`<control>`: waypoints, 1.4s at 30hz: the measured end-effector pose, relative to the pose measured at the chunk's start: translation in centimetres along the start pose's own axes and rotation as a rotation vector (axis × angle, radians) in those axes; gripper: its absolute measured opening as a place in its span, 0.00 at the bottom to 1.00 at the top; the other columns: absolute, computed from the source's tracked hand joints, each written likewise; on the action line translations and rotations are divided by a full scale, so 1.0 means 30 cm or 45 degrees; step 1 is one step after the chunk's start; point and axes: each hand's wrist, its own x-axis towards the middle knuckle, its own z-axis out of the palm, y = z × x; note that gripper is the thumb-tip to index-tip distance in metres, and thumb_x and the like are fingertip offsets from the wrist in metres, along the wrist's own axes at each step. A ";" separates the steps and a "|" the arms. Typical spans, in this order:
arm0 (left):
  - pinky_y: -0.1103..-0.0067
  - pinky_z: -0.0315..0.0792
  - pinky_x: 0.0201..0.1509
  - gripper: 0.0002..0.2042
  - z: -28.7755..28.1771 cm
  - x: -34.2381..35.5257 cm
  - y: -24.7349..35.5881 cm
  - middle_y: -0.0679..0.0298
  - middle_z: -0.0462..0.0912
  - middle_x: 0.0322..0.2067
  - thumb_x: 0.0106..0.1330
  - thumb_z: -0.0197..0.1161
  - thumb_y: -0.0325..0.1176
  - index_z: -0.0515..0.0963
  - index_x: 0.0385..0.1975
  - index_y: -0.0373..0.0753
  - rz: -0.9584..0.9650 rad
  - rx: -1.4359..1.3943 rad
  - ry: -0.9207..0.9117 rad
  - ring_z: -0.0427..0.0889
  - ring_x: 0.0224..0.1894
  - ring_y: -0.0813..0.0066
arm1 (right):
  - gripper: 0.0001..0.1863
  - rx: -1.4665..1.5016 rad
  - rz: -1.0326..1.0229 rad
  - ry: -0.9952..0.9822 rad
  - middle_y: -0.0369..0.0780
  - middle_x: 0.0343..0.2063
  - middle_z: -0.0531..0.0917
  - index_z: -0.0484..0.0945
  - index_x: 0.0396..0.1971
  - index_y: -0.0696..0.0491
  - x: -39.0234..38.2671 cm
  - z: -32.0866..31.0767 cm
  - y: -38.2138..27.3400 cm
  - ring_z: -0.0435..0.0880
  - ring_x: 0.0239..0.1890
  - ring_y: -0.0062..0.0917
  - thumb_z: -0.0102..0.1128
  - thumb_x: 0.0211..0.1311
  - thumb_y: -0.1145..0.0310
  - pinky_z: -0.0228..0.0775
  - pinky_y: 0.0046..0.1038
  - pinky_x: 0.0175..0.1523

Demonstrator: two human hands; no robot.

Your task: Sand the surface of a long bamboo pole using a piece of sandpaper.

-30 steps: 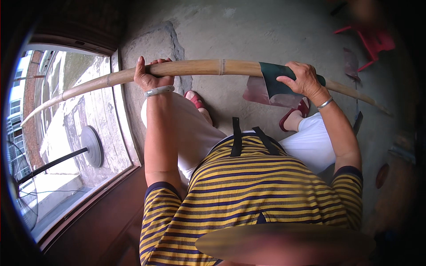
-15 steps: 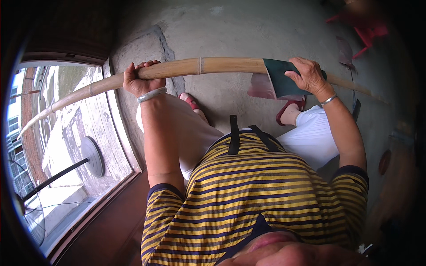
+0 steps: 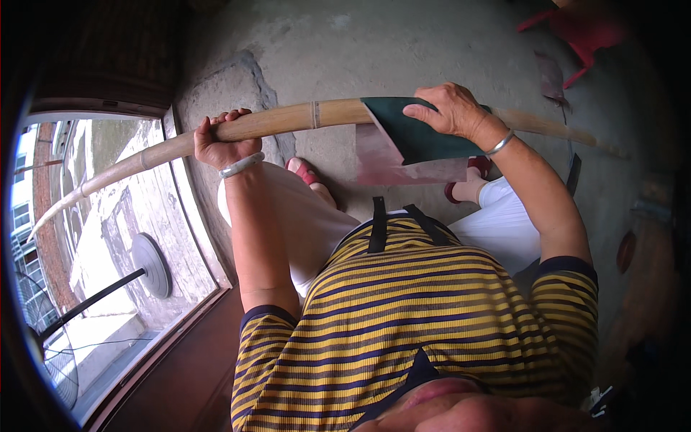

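A long, pale bamboo pole [image 3: 288,121] runs across in front of me, its far left end reaching over the doorway. My left hand [image 3: 227,142] is closed around it, with the thumb and fingertips showing above. Farther right, my right hand [image 3: 455,109] presses a dark green sheet [image 3: 396,122], which looks like sandpaper, over the pole, fingers bent across the top and thumb laid along it. A dull reddish flap [image 3: 371,160] hangs below the sheet on the far side; whether it is the same piece I cannot tell. The pole passes on to the right beyond my hand.
At the left is an open doorway with a standing fan [image 3: 54,360] and a grey round disc on a black bar [image 3: 152,265]. A red plastic stool [image 3: 586,36] stands at the far right. Cracked concrete floor [image 3: 345,50] lies beyond the pole. My feet wear red sandals.
My right hand has slid left along the pole, carrying the green sheet with it, and more of the reddish flap now shows. My left hand and the pole have shifted slightly left.
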 end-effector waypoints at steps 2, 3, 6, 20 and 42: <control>0.67 0.69 0.37 0.08 0.013 -0.019 -0.009 0.61 0.70 0.15 0.44 0.59 0.34 0.68 0.13 0.40 -0.040 -0.025 -0.043 0.73 0.21 0.65 | 0.30 0.108 0.108 0.022 0.51 0.20 0.78 0.77 0.21 0.56 -0.122 -0.056 0.120 0.79 0.29 0.46 0.47 0.58 0.41 0.71 0.38 0.37; 0.67 0.69 0.37 0.08 0.012 -0.008 -0.008 0.61 0.70 0.15 0.44 0.59 0.34 0.68 0.13 0.40 -0.064 -0.038 -0.045 0.73 0.21 0.65 | 0.30 0.104 0.106 0.019 0.51 0.20 0.78 0.77 0.21 0.56 -0.131 -0.054 0.131 0.79 0.29 0.46 0.47 0.58 0.41 0.71 0.38 0.37; 0.67 0.69 0.37 0.08 -0.003 0.015 -0.010 0.62 0.70 0.14 0.43 0.58 0.34 0.67 0.13 0.41 -0.032 -0.045 -0.051 0.73 0.21 0.65 | 0.30 0.086 0.160 0.068 0.52 0.20 0.78 0.77 0.20 0.58 -0.099 -0.033 0.093 0.78 0.29 0.48 0.46 0.59 0.42 0.70 0.39 0.37; 0.69 0.70 0.34 0.07 0.008 -0.012 -0.010 0.64 0.71 0.14 0.45 0.58 0.35 0.68 0.15 0.42 -0.007 -0.015 -0.030 0.74 0.20 0.66 | 0.26 0.006 0.064 0.084 0.51 0.20 0.78 0.75 0.22 0.58 -0.062 -0.005 0.032 0.78 0.28 0.47 0.48 0.61 0.46 0.70 0.40 0.35; 0.70 0.69 0.36 0.08 -0.009 0.005 -0.010 0.63 0.70 0.14 0.43 0.58 0.35 0.66 0.13 0.42 -0.024 0.011 -0.020 0.73 0.20 0.66 | 0.17 -0.028 0.040 0.415 0.44 0.19 0.81 0.78 0.21 0.51 0.231 0.137 -0.358 0.81 0.23 0.40 0.46 0.63 0.58 0.74 0.37 0.30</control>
